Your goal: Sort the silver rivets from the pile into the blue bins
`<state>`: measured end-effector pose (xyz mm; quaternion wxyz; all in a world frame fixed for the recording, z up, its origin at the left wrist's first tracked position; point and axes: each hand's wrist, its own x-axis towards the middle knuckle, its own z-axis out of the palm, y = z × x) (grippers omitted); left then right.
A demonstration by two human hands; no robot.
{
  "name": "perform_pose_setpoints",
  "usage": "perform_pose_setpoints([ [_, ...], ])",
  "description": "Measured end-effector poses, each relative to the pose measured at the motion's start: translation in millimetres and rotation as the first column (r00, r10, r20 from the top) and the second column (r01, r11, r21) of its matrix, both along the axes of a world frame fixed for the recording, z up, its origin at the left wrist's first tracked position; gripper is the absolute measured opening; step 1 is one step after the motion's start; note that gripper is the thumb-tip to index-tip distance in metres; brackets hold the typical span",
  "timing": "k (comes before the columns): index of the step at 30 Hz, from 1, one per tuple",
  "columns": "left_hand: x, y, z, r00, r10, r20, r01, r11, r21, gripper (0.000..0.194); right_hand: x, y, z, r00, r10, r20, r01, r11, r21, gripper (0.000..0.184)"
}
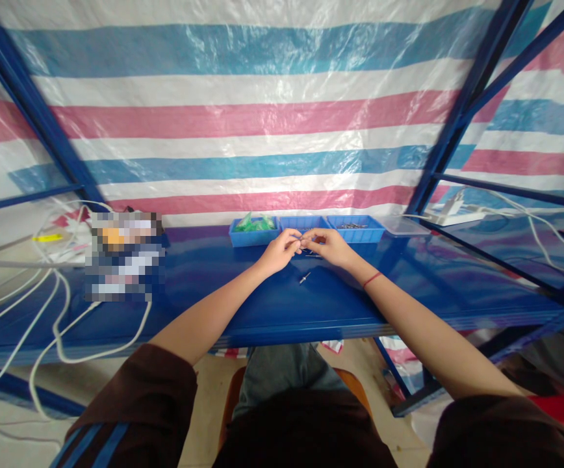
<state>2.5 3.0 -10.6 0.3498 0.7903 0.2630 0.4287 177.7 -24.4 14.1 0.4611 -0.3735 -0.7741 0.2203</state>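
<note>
My left hand (282,249) and my right hand (329,246) meet fingertip to fingertip above the blue tabletop. Both are closed in a pinch around something too small to make out. Just behind them stand three joined blue bins. Green plastic pieces or bags (255,224) fill the left bin (251,238). The middle bin (301,221) is partly hidden by my hands. Small metal parts (352,225) lie in the right bin (370,235). A small slim metal part (304,278) rests on the table in front of my hands, and a few thin pieces lie beneath them.
A clear plastic lid (405,226) lies right of the bins. White cables (62,325) trail over the table's left end, beside a pixelated pile. A white power strip (457,216) sits at the right. Blue metal posts (450,140) frame the striped sheet (262,123) behind.
</note>
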Motion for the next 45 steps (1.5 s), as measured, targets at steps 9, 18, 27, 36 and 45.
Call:
perform_pose_setpoints([
  [9,-1,-5,6.4,0.983,0.147,-0.112,-0.132,0.983,0.128,0.015,-1,0,2.7,0.996,-0.055,-0.074,0.057,0.998,0.019,0.03],
  [18,-2,-7,9.0,0.959,0.28,-0.052,-0.26,0.936,0.236,0.017,5,-3,3.6,0.976,-0.163,0.146,0.146,0.982,0.121,0.027],
  [27,1,-26,9.7,0.916,0.04,-0.399,0.124,0.918,0.377,0.041,35,18,3.2,0.75,-0.517,-0.412,0.394,0.85,-0.349,0.032],
  [36,13,-44,14.1,0.737,0.082,-0.67,0.258,0.883,0.392,0.031,32,12,3.0,0.895,-0.429,-0.122,0.353,0.85,-0.391,0.033],
  [45,4,-26,14.3,0.78,0.21,-0.589,0.143,0.857,0.495,0.023,23,2,4.3,0.946,-0.106,0.306,0.135,0.988,-0.074,0.024],
])
